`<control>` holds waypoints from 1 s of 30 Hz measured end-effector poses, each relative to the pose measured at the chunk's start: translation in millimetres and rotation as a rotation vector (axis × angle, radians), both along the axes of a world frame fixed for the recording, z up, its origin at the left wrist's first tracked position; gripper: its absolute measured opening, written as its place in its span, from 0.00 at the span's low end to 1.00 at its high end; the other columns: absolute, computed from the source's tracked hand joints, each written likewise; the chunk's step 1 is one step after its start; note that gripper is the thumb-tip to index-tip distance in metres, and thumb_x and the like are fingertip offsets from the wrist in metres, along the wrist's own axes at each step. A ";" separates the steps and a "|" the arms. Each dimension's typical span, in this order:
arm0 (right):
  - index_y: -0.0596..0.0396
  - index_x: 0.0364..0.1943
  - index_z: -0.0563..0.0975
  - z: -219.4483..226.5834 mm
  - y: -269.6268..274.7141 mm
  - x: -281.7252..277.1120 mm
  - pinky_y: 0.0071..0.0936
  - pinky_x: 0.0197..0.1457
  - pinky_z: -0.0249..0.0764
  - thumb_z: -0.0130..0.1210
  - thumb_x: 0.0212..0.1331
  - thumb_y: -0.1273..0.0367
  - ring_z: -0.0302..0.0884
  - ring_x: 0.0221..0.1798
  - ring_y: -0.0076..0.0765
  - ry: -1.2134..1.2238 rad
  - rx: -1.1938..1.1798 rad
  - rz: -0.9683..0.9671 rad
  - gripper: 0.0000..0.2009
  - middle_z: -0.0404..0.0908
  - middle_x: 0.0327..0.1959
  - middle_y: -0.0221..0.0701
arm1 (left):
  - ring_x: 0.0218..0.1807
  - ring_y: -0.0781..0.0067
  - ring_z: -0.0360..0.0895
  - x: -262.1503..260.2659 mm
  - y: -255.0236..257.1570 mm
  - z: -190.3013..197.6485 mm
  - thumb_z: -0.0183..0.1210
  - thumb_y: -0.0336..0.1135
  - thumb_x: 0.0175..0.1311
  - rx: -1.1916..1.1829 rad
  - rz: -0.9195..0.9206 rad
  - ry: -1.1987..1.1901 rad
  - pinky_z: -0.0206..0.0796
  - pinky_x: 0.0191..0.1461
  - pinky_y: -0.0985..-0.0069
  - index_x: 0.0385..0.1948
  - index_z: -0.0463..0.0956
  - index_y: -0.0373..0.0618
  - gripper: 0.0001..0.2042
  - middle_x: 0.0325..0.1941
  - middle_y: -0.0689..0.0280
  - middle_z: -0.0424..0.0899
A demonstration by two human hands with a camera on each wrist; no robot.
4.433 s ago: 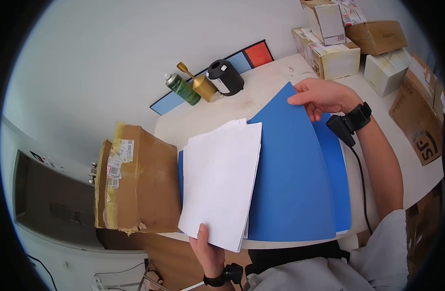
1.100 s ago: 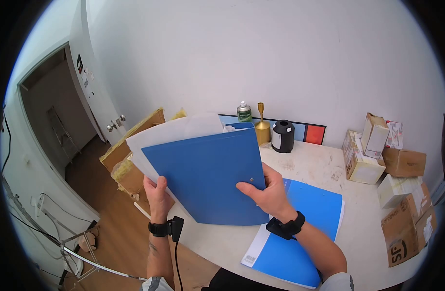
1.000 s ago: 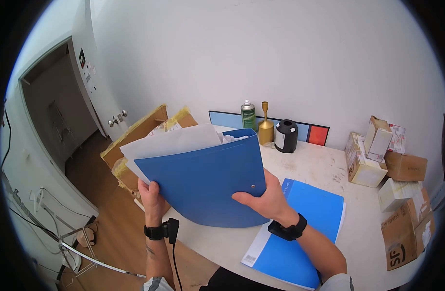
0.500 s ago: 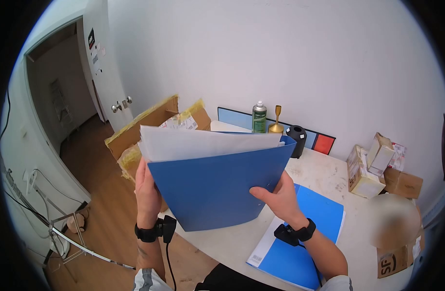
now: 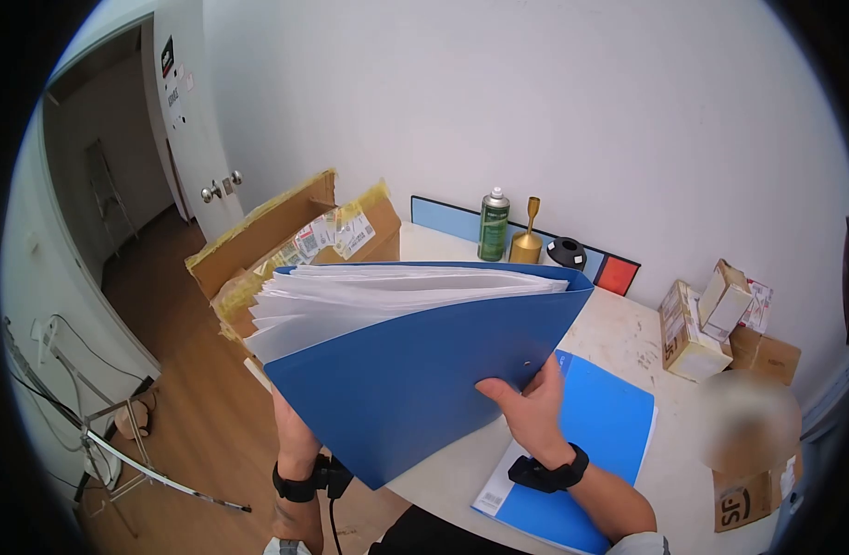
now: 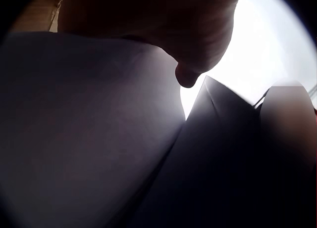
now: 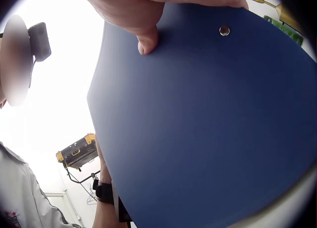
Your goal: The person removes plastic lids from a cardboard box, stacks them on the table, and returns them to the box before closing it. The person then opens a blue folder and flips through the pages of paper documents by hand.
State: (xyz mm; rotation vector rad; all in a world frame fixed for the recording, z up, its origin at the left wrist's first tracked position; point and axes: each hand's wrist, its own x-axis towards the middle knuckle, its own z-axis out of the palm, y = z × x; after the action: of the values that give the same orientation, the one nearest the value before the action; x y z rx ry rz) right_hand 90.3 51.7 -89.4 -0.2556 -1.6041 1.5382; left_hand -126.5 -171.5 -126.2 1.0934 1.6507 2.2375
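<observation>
A blue folder [image 5: 424, 370] stands raised over the table, its mouth upward, with a thick stack of white papers [image 5: 350, 296] fanned out inside. My right hand [image 5: 535, 412] grips its right side, thumb on the front cover near a metal rivet [image 7: 224, 30]; the other fingers are mostly hidden. My left hand [image 5: 296, 435] is at the folder's lower left edge, its fingers hidden by the folder. In the left wrist view that hand [image 6: 153, 25] is against a sheet edge [image 6: 99, 104], beside the dark cover [image 6: 213, 148]. A brighter blue folder [image 5: 600, 416] lies on the table.
Open cardboard box [image 5: 378, 227] behind on the left. Along the wall stand a green spray can [image 5: 494, 227], a gold holder [image 5: 526, 245] and a black container [image 5: 566, 252]. Several boxes [image 5: 693, 342] are at the right; a metal frame [image 5: 133, 444] is at the left.
Papers once held apart from the open blue cover are now inside the folder. Over the last half second its mouth has widened and tilted towards the view, and my left hand has moved lower.
</observation>
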 end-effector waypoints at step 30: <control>0.75 0.76 0.37 -16.5 9.6 47.0 0.50 0.81 0.58 0.71 0.59 0.53 0.49 0.80 0.69 -0.248 0.201 -0.244 0.60 0.39 0.78 0.67 | 0.53 0.59 0.83 98.1 53.7 37.4 0.69 0.34 0.66 -0.293 0.025 0.273 0.75 0.61 0.63 0.60 0.73 0.29 0.25 0.56 0.52 0.83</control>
State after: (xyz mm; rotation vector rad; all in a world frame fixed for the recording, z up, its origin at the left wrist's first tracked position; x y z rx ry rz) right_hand 137.2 61.3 -105.9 -0.5267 -1.8310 1.1862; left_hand -28.5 -117.9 -88.7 1.3465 2.0269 1.8432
